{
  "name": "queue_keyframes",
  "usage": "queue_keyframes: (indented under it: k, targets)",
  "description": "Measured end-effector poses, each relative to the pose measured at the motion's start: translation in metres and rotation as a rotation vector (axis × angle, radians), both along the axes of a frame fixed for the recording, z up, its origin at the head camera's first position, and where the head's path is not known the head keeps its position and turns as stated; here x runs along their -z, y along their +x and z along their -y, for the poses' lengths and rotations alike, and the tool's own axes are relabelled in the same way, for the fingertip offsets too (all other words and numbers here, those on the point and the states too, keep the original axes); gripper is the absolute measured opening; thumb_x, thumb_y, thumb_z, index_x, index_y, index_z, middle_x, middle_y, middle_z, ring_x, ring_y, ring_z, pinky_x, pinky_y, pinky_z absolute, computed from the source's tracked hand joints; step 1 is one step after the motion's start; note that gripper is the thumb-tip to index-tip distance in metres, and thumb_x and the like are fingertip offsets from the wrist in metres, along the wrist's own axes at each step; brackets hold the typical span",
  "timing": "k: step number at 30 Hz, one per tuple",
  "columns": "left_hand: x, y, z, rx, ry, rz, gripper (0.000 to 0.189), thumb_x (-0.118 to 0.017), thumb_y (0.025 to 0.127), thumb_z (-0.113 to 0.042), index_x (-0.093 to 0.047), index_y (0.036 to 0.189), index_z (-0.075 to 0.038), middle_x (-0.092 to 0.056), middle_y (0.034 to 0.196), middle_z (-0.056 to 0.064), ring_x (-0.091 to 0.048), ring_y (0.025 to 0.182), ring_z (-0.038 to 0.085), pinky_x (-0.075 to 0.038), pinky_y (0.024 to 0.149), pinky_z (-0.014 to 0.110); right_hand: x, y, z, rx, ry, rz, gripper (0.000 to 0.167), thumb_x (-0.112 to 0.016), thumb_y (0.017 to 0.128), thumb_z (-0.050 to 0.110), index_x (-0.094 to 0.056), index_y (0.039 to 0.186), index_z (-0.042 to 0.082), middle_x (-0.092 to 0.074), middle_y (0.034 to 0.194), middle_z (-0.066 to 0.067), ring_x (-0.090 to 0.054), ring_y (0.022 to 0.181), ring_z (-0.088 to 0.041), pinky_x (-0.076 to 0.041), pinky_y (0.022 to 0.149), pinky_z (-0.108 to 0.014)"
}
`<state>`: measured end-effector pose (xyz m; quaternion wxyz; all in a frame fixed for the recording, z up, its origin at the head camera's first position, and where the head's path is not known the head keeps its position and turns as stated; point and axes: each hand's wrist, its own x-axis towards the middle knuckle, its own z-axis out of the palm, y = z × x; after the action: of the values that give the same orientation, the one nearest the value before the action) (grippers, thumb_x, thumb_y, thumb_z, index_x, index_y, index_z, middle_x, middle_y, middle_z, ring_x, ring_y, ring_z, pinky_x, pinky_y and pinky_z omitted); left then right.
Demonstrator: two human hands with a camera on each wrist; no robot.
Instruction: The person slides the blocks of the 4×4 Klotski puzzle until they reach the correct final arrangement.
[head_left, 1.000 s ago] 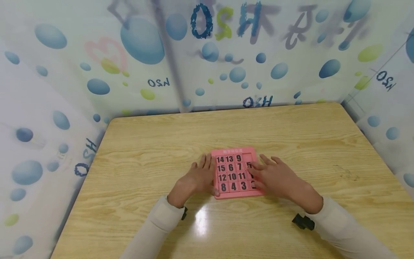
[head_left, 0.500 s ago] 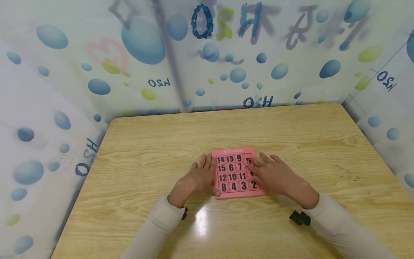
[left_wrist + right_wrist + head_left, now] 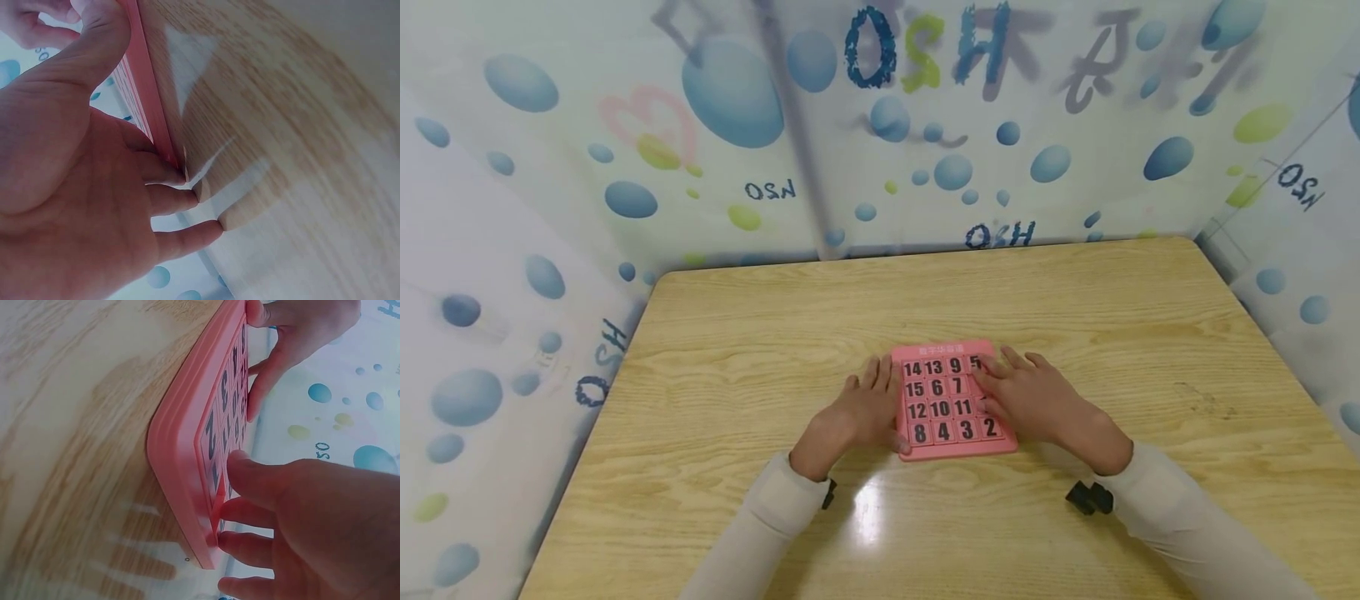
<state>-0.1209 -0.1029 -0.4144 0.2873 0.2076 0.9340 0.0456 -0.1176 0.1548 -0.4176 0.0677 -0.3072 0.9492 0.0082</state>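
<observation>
A pink sliding number puzzle point(image 3: 958, 452) lies flat on the wooden table, with black-numbered tiles in its frame. My left hand point(image 3: 867, 408) rests along its left side: fairly straight fingers lie by the edge, fingertips down on the table in the left wrist view, thumb at the near left corner. My right hand point(image 3: 1033, 400) is over the right side, its fingertips at the right column. The 5 tile point(image 3: 975, 362) sits in the top row, partly behind those fingers. In the right wrist view a gap shows beyond the 1 tile point(image 3: 215, 477).
The light wood table point(image 3: 760, 333) extends around the puzzle on every side. Behind it stands a wall covering point(image 3: 850, 150) printed with blue and green drops. Dark wrist devices point(image 3: 1090, 497) sit at the sleeves.
The 5 tile has slid up from the second row to the top right slot under my right fingers. The right hand has shifted slightly left; the left hand stays put.
</observation>
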Motion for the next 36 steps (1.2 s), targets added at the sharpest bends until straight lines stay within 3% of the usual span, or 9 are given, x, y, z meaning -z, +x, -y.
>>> queue_keyframes:
  k: [9, 20, 27, 36]
  targets:
    - [0.000, 0.000, 0.000, -0.005, 0.014, 0.003, 0.120, -0.072, 0.080, -0.055, 0.000, 0.158, -0.002, 0.008, 0.165, 0.018, 0.005, 0.153, 0.034, -0.015, 0.122, 0.054, -0.003, 0.003, -0.004, -0.012, -0.018, 0.023, 0.055, -0.055, 0.100, 0.041, -0.052, 0.145, 0.011, -0.051, 0.148, -0.014, -0.039, 0.140, -0.044, -0.039, 0.105, -0.063]
    - [-0.001, 0.000, 0.001, 0.003, -0.004, 0.002, 0.120, -0.071, 0.081, -0.057, 0.001, 0.158, -0.002, 0.009, 0.165, 0.018, 0.005, 0.153, 0.035, -0.014, 0.122, 0.054, -0.025, 0.027, -0.008, -0.113, 0.044, 0.087, 0.047, -0.062, 0.096, 0.038, -0.060, 0.139, 0.018, -0.057, 0.144, -0.008, -0.045, 0.136, -0.043, -0.043, 0.102, -0.063]
    - [-0.002, 0.000, 0.000, 0.022, -0.011, -0.007, 0.120, -0.071, 0.081, -0.058, 0.001, 0.158, -0.001, 0.008, 0.165, 0.019, 0.004, 0.153, 0.036, -0.016, 0.122, 0.054, -0.023, 0.035, -0.006, -0.115, 0.074, 0.106, 0.046, -0.060, 0.097, 0.041, -0.061, 0.138, 0.020, -0.058, 0.142, -0.007, -0.047, 0.135, -0.042, -0.044, 0.101, -0.062]
    - [-0.001, 0.000, 0.001, 0.028, -0.004, -0.011, 0.119, -0.070, 0.081, -0.058, 0.000, 0.158, -0.001, 0.007, 0.165, 0.019, 0.004, 0.153, 0.037, -0.017, 0.122, 0.055, -0.018, 0.034, -0.005, -0.131, 0.101, 0.040, 0.044, -0.061, 0.097, 0.036, -0.062, 0.137, 0.018, -0.060, 0.141, -0.007, -0.051, 0.131, -0.042, -0.049, 0.095, -0.060]
